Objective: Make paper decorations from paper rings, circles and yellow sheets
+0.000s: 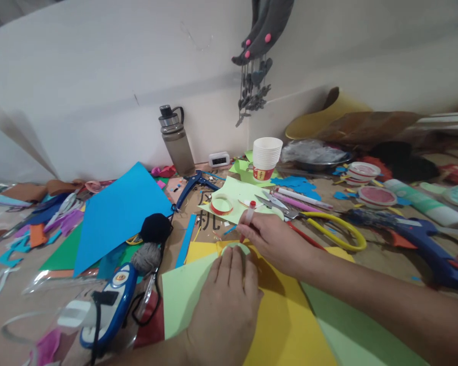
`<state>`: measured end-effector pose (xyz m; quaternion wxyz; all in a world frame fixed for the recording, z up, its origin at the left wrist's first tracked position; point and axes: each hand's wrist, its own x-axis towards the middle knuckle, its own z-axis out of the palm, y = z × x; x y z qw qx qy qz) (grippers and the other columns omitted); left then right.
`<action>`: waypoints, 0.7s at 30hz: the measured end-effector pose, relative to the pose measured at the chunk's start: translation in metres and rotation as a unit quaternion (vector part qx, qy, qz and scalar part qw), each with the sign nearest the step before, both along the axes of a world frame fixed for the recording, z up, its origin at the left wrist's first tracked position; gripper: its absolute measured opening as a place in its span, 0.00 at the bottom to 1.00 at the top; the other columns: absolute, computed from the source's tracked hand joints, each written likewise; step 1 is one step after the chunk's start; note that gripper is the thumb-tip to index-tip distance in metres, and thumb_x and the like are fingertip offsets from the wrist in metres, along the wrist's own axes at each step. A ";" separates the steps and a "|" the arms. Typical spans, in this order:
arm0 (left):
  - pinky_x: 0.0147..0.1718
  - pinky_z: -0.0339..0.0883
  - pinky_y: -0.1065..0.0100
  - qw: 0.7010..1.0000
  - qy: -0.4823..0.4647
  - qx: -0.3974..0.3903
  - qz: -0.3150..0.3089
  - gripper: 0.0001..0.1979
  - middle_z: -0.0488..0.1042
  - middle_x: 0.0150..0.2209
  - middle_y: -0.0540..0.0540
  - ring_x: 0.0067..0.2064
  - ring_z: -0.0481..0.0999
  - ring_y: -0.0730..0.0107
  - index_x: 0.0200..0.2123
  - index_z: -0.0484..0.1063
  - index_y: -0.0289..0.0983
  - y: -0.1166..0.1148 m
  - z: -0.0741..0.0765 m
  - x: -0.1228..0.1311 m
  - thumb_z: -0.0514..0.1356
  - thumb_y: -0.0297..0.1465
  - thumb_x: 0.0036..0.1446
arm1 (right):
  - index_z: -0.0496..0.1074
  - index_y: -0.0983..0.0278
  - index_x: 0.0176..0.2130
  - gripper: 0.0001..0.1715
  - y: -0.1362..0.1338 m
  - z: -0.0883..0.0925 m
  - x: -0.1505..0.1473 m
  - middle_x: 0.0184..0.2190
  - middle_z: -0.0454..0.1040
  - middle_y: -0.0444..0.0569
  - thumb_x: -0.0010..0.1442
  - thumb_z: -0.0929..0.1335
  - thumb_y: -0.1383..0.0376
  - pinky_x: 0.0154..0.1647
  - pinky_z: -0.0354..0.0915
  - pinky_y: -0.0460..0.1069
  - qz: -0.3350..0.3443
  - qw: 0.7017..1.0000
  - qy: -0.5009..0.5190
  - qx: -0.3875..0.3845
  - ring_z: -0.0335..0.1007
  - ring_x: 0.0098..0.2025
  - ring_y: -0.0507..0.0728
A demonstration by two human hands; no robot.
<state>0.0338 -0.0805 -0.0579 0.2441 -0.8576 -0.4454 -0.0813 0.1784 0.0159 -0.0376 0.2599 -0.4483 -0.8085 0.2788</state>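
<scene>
My left hand (227, 300) lies flat with fingers stretched forward. It presses on a small pale green paper piece with a rounded edge (241, 248), mostly hidden under the fingertips. Beneath are a pale green sheet (177, 290) and a yellow sheet (290, 325). Pinched in my right hand (270, 236) is a red pen (251, 207), its red end pointing up. The pen's lower end meets the far edge of the small piece. A ring of tape (221, 204) rests on green paper just beyond, and yellow-handled scissors (334, 229) lie right of my right hand.
A bottle (177, 147), a small digital clock (219, 159) and stacked paper cups (267, 155) stand by the wall. Left are blue card (118, 213), a blue-and-white cutter (112, 305) and scraps. A blue glue gun (431, 244) lies right. A grey ornament (257, 61) hangs above.
</scene>
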 end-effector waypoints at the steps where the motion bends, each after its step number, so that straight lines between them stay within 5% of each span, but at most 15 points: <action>1: 0.48 0.74 0.57 1.000 0.002 -0.001 0.000 0.17 0.75 0.52 0.32 0.54 0.74 0.51 0.49 0.74 0.28 0.000 0.000 0.000 0.51 0.31 0.64 | 0.67 0.62 0.30 0.15 0.000 -0.001 0.001 0.30 0.74 0.48 0.67 0.59 0.62 0.35 0.60 0.50 0.001 1.000 0.002 0.003 0.68 0.32 0.55; 21: 0.53 0.69 0.53 0.993 0.078 -0.089 0.001 0.18 0.71 0.56 0.32 0.60 0.68 0.48 0.54 0.70 0.30 0.001 -0.001 -0.002 0.52 0.27 0.63 | 0.66 0.62 0.31 0.14 -0.017 0.002 0.016 0.29 0.73 0.47 0.67 0.59 0.62 0.34 0.61 0.48 -0.015 1.000 -0.001 -0.001 0.68 0.31 0.54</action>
